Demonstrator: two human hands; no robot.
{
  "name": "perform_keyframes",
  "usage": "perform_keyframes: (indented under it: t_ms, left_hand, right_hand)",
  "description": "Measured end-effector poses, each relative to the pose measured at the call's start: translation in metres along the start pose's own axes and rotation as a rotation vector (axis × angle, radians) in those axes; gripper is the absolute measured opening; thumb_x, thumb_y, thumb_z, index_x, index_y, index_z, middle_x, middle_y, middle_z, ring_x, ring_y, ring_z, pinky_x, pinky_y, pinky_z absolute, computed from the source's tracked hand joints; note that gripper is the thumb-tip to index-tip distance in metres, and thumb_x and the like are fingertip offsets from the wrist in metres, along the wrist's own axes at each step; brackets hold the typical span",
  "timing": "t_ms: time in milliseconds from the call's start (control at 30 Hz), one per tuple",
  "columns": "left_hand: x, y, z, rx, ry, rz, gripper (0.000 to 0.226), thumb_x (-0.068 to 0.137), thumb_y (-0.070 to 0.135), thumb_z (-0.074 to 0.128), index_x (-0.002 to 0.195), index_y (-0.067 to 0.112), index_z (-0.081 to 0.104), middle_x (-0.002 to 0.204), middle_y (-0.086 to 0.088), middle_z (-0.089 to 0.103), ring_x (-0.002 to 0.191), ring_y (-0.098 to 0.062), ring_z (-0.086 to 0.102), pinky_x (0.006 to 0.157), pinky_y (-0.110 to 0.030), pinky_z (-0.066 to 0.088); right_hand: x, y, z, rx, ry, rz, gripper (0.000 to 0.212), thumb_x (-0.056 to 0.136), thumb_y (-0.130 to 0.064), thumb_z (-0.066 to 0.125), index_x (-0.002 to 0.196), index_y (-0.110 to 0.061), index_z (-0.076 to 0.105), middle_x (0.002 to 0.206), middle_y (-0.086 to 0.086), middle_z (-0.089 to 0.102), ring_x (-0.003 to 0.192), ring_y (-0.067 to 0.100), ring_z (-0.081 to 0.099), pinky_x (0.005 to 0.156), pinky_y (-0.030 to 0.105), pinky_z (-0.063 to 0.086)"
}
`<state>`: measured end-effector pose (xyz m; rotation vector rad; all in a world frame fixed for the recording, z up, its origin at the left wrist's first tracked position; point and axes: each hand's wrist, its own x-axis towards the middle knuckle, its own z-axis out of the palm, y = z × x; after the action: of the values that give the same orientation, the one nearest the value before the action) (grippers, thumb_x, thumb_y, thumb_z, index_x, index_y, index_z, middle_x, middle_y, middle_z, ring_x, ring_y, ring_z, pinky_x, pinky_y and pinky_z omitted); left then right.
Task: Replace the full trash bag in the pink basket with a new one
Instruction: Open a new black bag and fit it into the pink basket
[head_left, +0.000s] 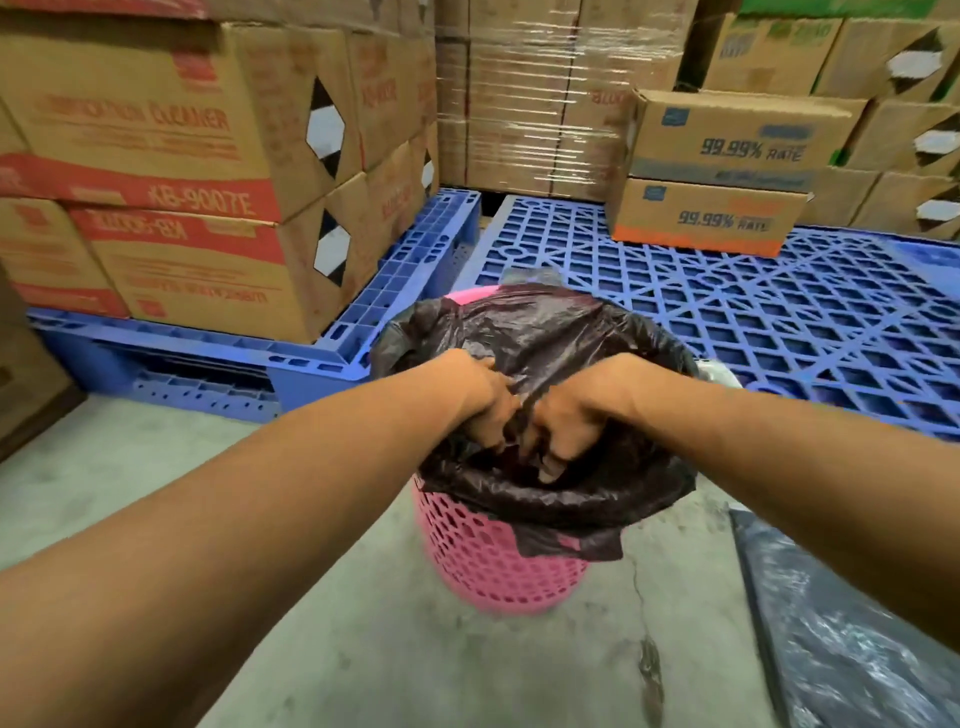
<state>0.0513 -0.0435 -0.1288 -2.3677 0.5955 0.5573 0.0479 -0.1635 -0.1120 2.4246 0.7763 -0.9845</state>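
A pink perforated basket (493, 566) stands on the concrete floor in the middle of the view. A black trash bag (540, 338) lines it, its edge folded over the rim and bunched up on top. My left hand (485, 397) and my right hand (569, 415) sit side by side over the basket's mouth, both with fingers closed on gathered folds of the black bag. The fingertips are partly buried in the plastic. What lies inside the bag is hidden.
Blue plastic pallets (727, 306) lie behind the basket, with stacked cardboard boxes (171, 171) at left and at the back (711, 171). A dark plastic sheet or bag (841, 634) lies flat on the floor at lower right. Bare concrete floor (156, 457) spreads at left.
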Motion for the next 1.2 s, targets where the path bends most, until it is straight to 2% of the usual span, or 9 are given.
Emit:
perform_keyframes:
  t_ms: [100, 233, 367, 500, 600, 700, 800, 967, 1200]
  left_hand:
    - [0.019, -0.023, 0.02, 0.102, 0.038, -0.037, 0.059, 0.104, 0.033, 0.038, 0.158, 0.019, 0.017, 0.166, -0.008, -0.001, 0.153, -0.028, -0.004, 0.123, -0.049, 0.0]
    - [0.042, -0.059, 0.012, 0.146, 0.041, 0.05, 0.067, 0.102, 0.048, 0.038, 0.158, 0.022, 0.015, 0.166, -0.007, -0.009, 0.152, -0.031, -0.012, 0.122, -0.052, -0.004]
    - [0.039, -0.07, -0.005, 0.234, 0.23, 0.176, 0.051, 0.101, 0.039, 0.044, 0.145, 0.015, 0.046, 0.16, -0.013, 0.028, 0.15, -0.032, 0.015, 0.122, -0.05, 0.011]
    - [0.036, -0.078, -0.005, 0.358, 0.541, 0.304, 0.039, 0.101, 0.025, 0.049, 0.138, 0.014, 0.054, 0.156, -0.017, 0.034, 0.148, -0.034, 0.021, 0.12, -0.052, 0.016]
    - [0.041, -0.097, -0.001, 0.145, 0.865, 0.303, 0.03, 0.089, 0.018, 0.064, 0.117, 0.008, 0.064, 0.133, -0.021, 0.055, 0.126, -0.04, 0.049, 0.104, -0.05, 0.039]
    - [0.055, -0.113, 0.003, -0.082, 0.817, 0.228, 0.044, 0.09, 0.017, 0.06, 0.133, 0.006, 0.054, 0.143, -0.02, 0.045, 0.123, -0.04, 0.048, 0.098, -0.047, 0.043]
    - [0.059, -0.117, 0.002, -0.18, 0.846, 0.199, 0.049, 0.096, 0.019, 0.053, 0.143, 0.005, 0.045, 0.153, -0.019, 0.035, 0.133, -0.038, 0.04, 0.106, -0.047, 0.039]
    - [0.057, -0.114, 0.003, -0.389, 0.836, 0.187, 0.047, 0.089, 0.008, 0.055, 0.135, 0.002, 0.048, 0.142, -0.017, 0.042, 0.126, -0.037, 0.043, 0.098, -0.048, 0.045]
    - [0.061, -0.12, -0.003, -0.876, 0.752, -0.007, 0.041, 0.085, 0.008, 0.058, 0.126, 0.011, 0.053, 0.125, -0.009, 0.051, 0.116, -0.029, 0.049, 0.096, -0.045, 0.045]
  right_hand:
    - [0.027, 0.016, 0.019, -0.22, -0.055, 0.138, 0.083, 0.075, -0.057, 0.061, 0.15, -0.033, 0.038, 0.156, 0.006, 0.036, 0.142, 0.033, 0.036, 0.114, 0.05, 0.031]
    - [0.021, 0.032, 0.02, -0.026, -0.025, 0.048, 0.048, 0.083, -0.044, 0.068, 0.124, -0.02, 0.065, 0.123, 0.008, 0.065, 0.112, 0.029, 0.063, 0.091, 0.031, 0.05]
    - [0.01, 0.035, -0.005, -0.031, 0.217, -0.011, 0.042, 0.084, -0.043, 0.061, 0.123, -0.029, 0.065, 0.125, 0.004, 0.065, 0.114, 0.027, 0.063, 0.094, 0.037, 0.053]
    - [0.015, 0.028, -0.02, -0.081, -0.005, 0.0, 0.065, 0.086, -0.048, 0.063, 0.146, -0.033, 0.044, 0.15, 0.003, 0.044, 0.135, 0.028, 0.046, 0.109, 0.039, 0.04]
    - [0.023, 0.021, -0.028, -0.08, 0.132, -0.002, 0.043, 0.085, -0.042, 0.063, 0.124, -0.024, 0.066, 0.123, 0.008, 0.067, 0.114, 0.03, 0.063, 0.095, 0.037, 0.051]
    - [0.017, 0.031, -0.039, -0.035, 0.582, 0.014, 0.03, 0.088, -0.032, 0.052, 0.11, -0.023, 0.069, 0.113, 0.007, 0.067, 0.106, 0.032, 0.064, 0.077, 0.039, 0.052]
    - [0.019, 0.054, -0.043, -0.009, 0.84, -0.016, 0.036, 0.087, -0.027, 0.05, 0.117, -0.016, 0.067, 0.122, 0.008, 0.062, 0.117, 0.031, 0.056, 0.089, 0.043, 0.053]
    - [0.027, 0.071, -0.039, -0.019, 0.923, 0.033, 0.061, 0.08, -0.023, 0.055, 0.137, -0.002, 0.052, 0.146, 0.017, 0.046, 0.136, 0.036, 0.042, 0.115, 0.044, 0.033]
    - [0.038, 0.071, -0.048, 0.121, 0.888, 0.09, 0.077, 0.085, -0.027, 0.058, 0.153, -0.009, 0.027, 0.155, 0.011, 0.032, 0.138, 0.031, 0.037, 0.113, 0.041, 0.031]
